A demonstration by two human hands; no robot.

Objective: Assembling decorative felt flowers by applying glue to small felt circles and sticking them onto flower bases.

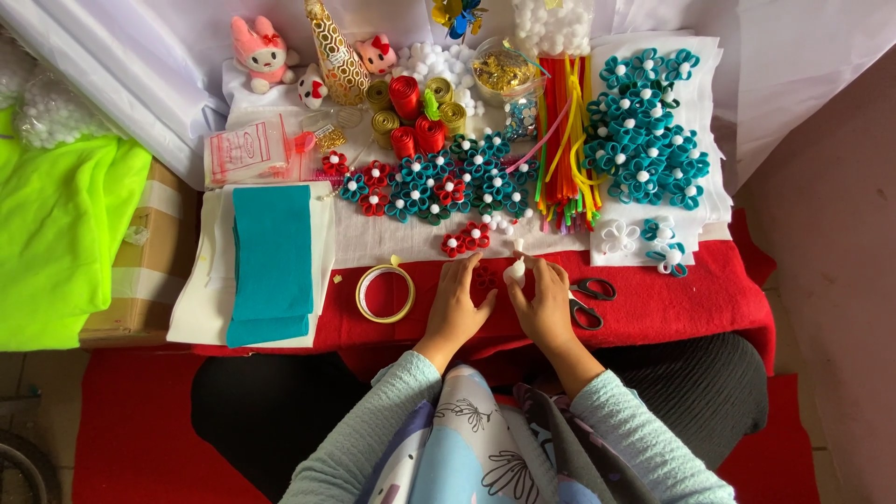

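Head view shows a small white glue bottle (514, 271) pinched upright in the fingertips of your right hand (544, 303), nozzle toward 12 o'clock. Your left hand (459, 303) rests flat and relaxed on the red felt (653, 308), fingers spread and gripping nothing, at 9 o'clock from the bottle. A red felt flower (484, 278) lies between the two hands, just below the left fingertips and hard to make out against the cloth.

Hazards: squeezing too firmly would likely flood the flower and bond it to the felt beneath. Tilting the bottle toward 12 o'clock risks a drip on the finished red flowers (466, 239) just beyond.

Surroundings: black-handled scissors (588, 301) lie at 3 o'clock, touching or nearly touching your right hand; a sideways move could knock them. A tape roll (385, 293) sits at 9 o'clock, near the left hand. Teal flowers (644, 131) are grouped at 1 o'clock, well apart.
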